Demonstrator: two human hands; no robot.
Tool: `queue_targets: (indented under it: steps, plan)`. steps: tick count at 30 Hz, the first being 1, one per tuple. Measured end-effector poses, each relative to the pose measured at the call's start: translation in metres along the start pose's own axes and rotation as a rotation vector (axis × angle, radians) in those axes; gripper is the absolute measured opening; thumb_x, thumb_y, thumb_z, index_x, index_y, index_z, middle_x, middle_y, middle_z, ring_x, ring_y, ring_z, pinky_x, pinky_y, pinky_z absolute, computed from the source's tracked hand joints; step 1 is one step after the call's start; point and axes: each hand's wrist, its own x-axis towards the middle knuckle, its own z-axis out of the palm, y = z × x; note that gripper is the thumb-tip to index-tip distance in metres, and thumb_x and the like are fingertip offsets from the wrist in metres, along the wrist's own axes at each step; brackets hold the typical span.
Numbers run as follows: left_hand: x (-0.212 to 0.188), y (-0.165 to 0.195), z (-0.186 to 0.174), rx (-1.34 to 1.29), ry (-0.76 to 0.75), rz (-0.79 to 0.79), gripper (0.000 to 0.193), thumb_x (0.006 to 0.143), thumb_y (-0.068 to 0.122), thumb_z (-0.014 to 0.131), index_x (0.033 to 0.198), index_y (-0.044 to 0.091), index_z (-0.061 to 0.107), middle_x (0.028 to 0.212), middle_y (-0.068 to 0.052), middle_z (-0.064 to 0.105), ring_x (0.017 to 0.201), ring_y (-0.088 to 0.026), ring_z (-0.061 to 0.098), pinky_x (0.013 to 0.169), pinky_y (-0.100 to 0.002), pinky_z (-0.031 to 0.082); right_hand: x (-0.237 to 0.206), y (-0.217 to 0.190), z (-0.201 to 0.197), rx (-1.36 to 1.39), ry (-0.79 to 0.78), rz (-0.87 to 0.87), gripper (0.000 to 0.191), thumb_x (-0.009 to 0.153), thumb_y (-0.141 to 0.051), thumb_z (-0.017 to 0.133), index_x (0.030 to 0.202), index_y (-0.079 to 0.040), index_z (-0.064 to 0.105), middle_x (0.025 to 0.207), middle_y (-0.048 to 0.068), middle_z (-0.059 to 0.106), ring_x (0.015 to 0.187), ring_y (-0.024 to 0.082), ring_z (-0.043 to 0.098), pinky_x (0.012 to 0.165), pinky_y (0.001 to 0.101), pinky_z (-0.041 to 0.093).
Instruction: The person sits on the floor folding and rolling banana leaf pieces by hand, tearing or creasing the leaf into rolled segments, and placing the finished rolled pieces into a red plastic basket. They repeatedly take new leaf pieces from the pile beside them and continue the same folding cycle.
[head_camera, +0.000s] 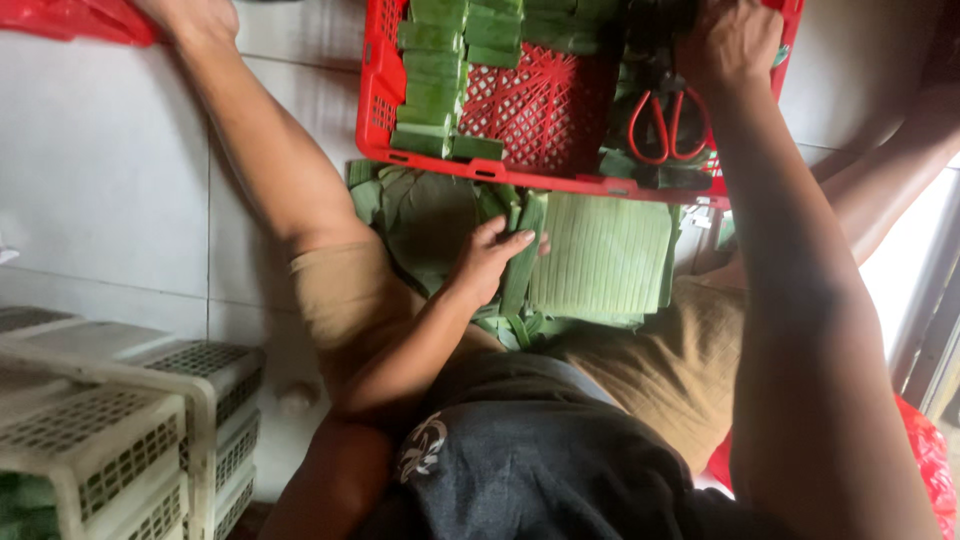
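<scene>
I sit on the floor with a stack of flat green leaf sheets (600, 255) in my lap. My left hand (487, 258) lies on the pile with its fingers wrapped on a narrow folded leaf strip (522, 268). In front of me stands a red plastic crate (530, 110) holding several folded green leaf pieces (432, 75) along its left side. My right hand (730, 40) reaches into the crate's far right corner, on top of dark leaves; its fingertips are hidden. Red-handled scissors (668, 128) lie just below that hand inside the crate.
White slotted plastic baskets (110, 430) are stacked at the lower left. A red plastic bag (80, 18) lies at the top left, and red material (925, 450) sits by my right side. Pale floor tiles (110, 170) surround me, with a bright doorway edge (930, 300) on the right.
</scene>
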Motion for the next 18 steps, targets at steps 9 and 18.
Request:
queue_targets:
  steps: [9, 18]
  plan:
    - [0.015, -0.019, -0.003, -0.237, -0.07, -0.063, 0.017, 0.091, 0.006, 0.071, 0.108, 0.002, 0.07, 0.098, -0.01, 0.073, 0.085, -0.021, 0.072, 0.078, -0.038, 0.059, -0.192, -0.101, -0.096, 0.669, 0.201, -0.555, 0.038, 0.077, -0.005, 0.079, 0.113, -0.005, 0.067, 0.106, 0.011, 0.069, 0.095, 0.03, 0.068, 0.073, 0.0393, 0.056]
    - [-0.012, -0.003, 0.014, -0.285, -0.021, -0.295, 0.031, 0.089, 0.043, 0.074, 0.103, 0.015, 0.071, 0.091, -0.001, 0.071, 0.08, -0.015, 0.068, 0.067, -0.033, 0.055, -0.237, -0.139, -0.131, 0.751, 0.208, -0.457, 0.042, 0.078, -0.01, 0.083, 0.118, -0.012, 0.07, 0.123, 0.005, 0.071, 0.111, 0.024, 0.07, 0.085, 0.0357, 0.06]
